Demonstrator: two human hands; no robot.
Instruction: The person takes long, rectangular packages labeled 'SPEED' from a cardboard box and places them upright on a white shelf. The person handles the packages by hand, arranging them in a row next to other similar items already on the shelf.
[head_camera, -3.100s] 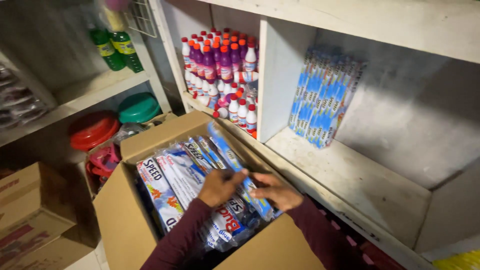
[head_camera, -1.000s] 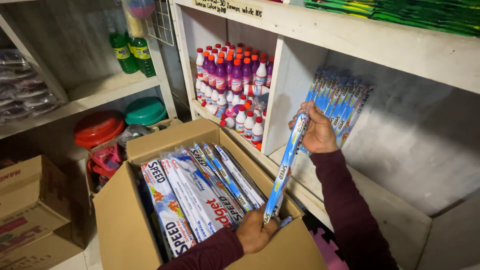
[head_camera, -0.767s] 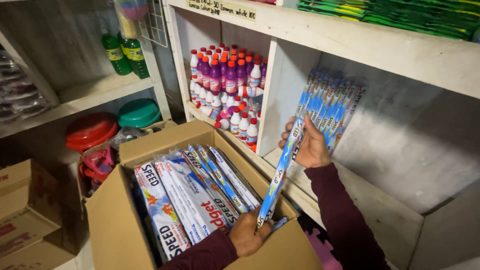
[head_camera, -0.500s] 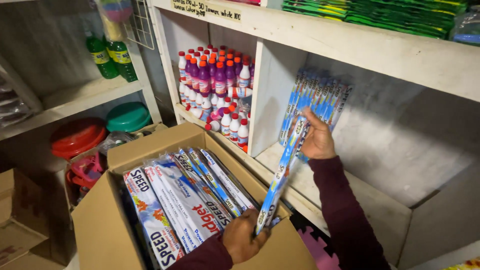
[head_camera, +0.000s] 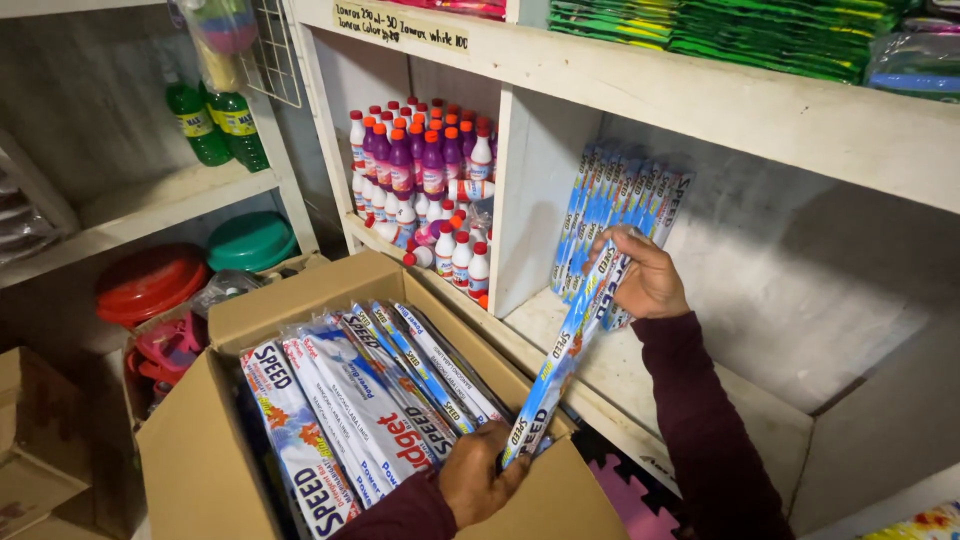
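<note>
A long flat blue-and-white packet (head_camera: 562, 362) slants from the open cardboard box (head_camera: 190, 465) up to the shelf. My right hand (head_camera: 640, 275) grips its top end at the shelf compartment, next to a row of like packets (head_camera: 618, 205) standing upright against the divider. My left hand (head_camera: 482, 478) holds the packet's bottom end at the box's near right edge. Inside the box, several more packets (head_camera: 360, 410) stand on edge, side by side.
Small bottles with red and orange caps (head_camera: 425, 165) fill the compartment left of the divider. Two green bottles (head_camera: 215, 120) stand on a side shelf, above red and green plastic lids (head_camera: 200, 265). Green packs (head_camera: 760, 30) lie on the top shelf. Another carton (head_camera: 40, 440) sits lower left.
Three seconds ago both hands were down in the box among the packets. Since then the right hand has raised one packet's top end to the shelf and brought it closer to the standing row.
</note>
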